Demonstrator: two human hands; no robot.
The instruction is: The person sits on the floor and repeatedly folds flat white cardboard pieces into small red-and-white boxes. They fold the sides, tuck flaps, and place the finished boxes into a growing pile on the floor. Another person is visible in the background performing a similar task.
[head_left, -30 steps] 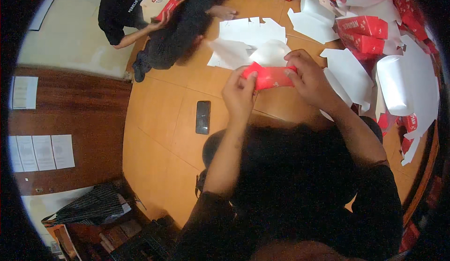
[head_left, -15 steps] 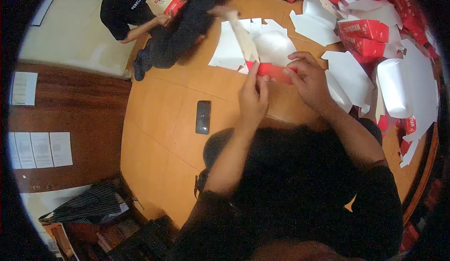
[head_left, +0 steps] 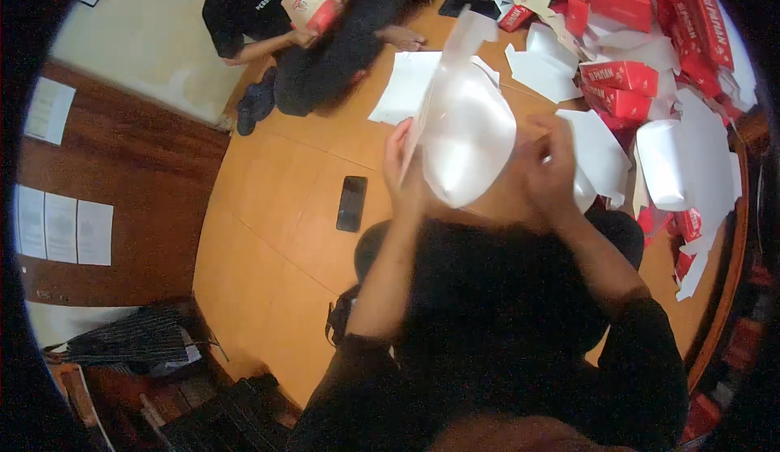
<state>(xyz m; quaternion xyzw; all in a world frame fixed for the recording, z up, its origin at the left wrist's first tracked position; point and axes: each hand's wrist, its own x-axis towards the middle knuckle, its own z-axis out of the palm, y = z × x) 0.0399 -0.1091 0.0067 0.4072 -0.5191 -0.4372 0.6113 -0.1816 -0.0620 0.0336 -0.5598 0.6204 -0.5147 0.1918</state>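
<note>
White carton blank (head_left: 470, 139) raised between both hands; left hand (head_left: 404, 177) and right hand (head_left: 551, 168) pinching its edges.

Free room and obstacles on the worktop (head_left: 276, 233)

Left of the hands, bare wood holds only a black phone (head_left: 352, 203); right and upper right, red cartons (head_left: 621, 74) and white sheets (head_left: 699, 168) crowd the surface; another person (head_left: 325, 38) blocks the upper left.
</note>
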